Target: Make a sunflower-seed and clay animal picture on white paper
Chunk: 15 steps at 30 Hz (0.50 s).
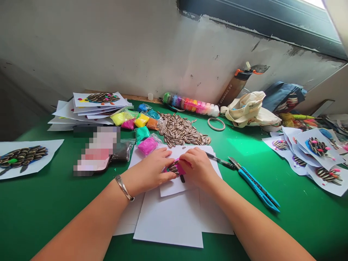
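Note:
A small sheet of white paper lies on larger white sheets in front of me. On it is a flat patch of pink clay with several striped sunflower seeds set on its left part, and a black piece at its lower edge. My left hand, a silver bracelet at the wrist, rests on the paper with thumb and fingers apart around the clay's left side. Over the right side, my right hand has its fingers pinched together at the clay. Whatever they hold is hidden.
Beyond the paper lies a heap of sunflower seeds, beside bagged coloured clay. A pen and a blue utility knife lie at the right. Seed pictures are stacked left and right. A phone lies left.

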Motion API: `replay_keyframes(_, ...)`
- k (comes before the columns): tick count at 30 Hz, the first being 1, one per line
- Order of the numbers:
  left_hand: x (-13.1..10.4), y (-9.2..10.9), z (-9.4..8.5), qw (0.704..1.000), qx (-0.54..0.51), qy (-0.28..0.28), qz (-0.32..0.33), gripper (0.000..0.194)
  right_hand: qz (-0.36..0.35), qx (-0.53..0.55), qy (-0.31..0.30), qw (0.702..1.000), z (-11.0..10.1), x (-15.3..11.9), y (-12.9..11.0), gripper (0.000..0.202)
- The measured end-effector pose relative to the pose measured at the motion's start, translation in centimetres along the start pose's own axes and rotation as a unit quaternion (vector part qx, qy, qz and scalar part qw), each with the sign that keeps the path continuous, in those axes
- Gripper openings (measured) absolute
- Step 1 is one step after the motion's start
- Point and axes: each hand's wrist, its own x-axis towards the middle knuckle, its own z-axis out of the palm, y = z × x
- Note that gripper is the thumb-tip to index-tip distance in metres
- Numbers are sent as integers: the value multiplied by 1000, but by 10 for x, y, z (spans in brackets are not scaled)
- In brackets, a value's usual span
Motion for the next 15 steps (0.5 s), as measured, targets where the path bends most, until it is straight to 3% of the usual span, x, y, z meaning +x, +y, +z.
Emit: replay_keyframes(15,-4,-1,0,1000,-6,-9,4,20,2,4,-10,1000,4,0,-3,21)
